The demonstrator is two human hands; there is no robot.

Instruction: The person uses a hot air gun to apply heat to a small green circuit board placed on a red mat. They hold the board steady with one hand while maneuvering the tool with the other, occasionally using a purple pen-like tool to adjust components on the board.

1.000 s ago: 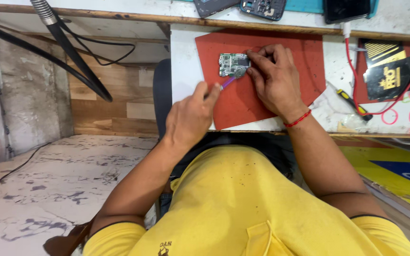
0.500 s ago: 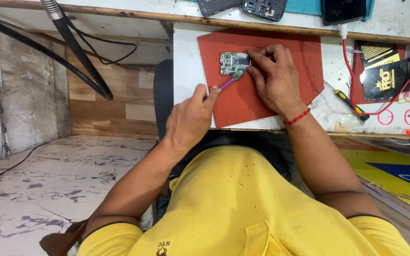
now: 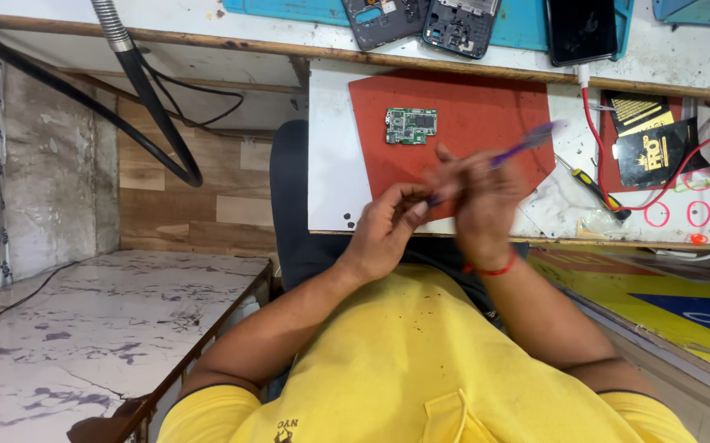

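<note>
A small green circuit board [image 3: 411, 125] lies alone on the red mat [image 3: 470, 107], near its upper left. Both hands are drawn back from it, over the mat's front edge. My right hand [image 3: 480, 205], blurred by motion, grips a thin purple tool [image 3: 527, 141] that slants up to the right. My left hand [image 3: 384, 230] pinches the tool's lower end with its fingertips. Neither hand touches the board.
A yellow-handled screwdriver [image 3: 593, 187] lies right of the mat, beside black packets [image 3: 659, 152] and a red cable [image 3: 597, 131]. Two opened phone frames [image 3: 384, 18] and a dark phone [image 3: 582, 29] sit on the shelf behind. A black hose [image 3: 137, 82] hangs at left over a marble-patterned surface [image 3: 84, 328].
Both hands have left the circuit board and pulled back toward me. The purple tool, earlier worked at the board by my left hand, is now raised and held between both hands.
</note>
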